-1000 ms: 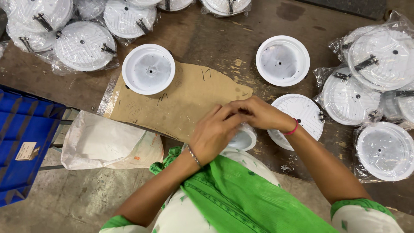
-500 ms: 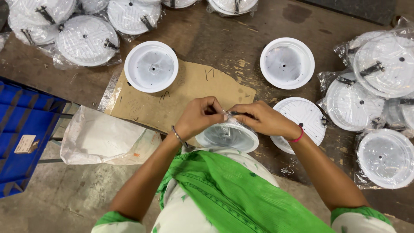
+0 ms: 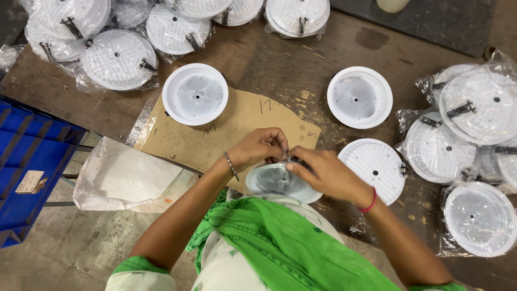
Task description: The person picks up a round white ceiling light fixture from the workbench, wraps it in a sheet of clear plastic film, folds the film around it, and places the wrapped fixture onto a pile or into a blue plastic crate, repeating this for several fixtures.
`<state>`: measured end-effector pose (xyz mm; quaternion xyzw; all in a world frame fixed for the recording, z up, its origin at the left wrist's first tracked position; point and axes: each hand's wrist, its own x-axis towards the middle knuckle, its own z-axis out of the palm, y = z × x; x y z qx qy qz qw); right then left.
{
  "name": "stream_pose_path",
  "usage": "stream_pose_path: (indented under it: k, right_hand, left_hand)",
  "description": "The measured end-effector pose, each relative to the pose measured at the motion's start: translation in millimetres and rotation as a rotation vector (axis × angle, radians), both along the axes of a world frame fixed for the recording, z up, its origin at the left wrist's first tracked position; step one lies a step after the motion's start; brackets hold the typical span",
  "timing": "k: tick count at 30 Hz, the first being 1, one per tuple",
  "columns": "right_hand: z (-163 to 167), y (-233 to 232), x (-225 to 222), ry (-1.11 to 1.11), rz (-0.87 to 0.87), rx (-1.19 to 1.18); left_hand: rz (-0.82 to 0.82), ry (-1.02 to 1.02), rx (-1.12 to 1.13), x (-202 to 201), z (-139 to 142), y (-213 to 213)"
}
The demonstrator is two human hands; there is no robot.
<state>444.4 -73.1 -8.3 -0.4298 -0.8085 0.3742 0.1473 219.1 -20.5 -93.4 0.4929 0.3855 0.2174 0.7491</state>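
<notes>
My left hand [image 3: 260, 149] and my right hand [image 3: 323, 171] meet over a round white disc in a clear plastic bag [image 3: 277, 182], held just above the table's near edge. Both hands pinch the bag's top edge between thumb and fingers. The disc lies tilted under my hands, partly hidden by them. A brown cardboard sheet [image 3: 231, 126] lies on the table behind my hands. On its far left corner sits an unwrapped white round housing [image 3: 195, 94], hollow side up.
Another bare housing [image 3: 360, 97] and a ribbed disc [image 3: 377, 170] lie to the right. Bagged discs with metal clips are piled at the far left [image 3: 116, 59] and right [image 3: 476, 108]. A blue crate [image 3: 29, 161] and white plastic bag [image 3: 126, 180] sit left of the table.
The view has shifted slightly. My hands have moved a little nearer to me with the bagged disc, and more of the disc shows below them.
</notes>
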Motion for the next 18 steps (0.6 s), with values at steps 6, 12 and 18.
stream_pose_path:
  k: [6, 12, 18]
  right_hand:
    - [-9, -17, -20, -0.115, -0.096, 0.189]
    - [-27, -21, -41, -0.131, -0.173, 0.402]
    - [-55, 16, -27, -0.198, -0.47, 0.252]
  left_hand:
    - [0.084, -0.141, 0.04, 1, -46, 13]
    - [0.213, -0.247, -0.089, -6, -76, 26]
    - [0.483, -0.251, 0.106, -77, -53, -19]
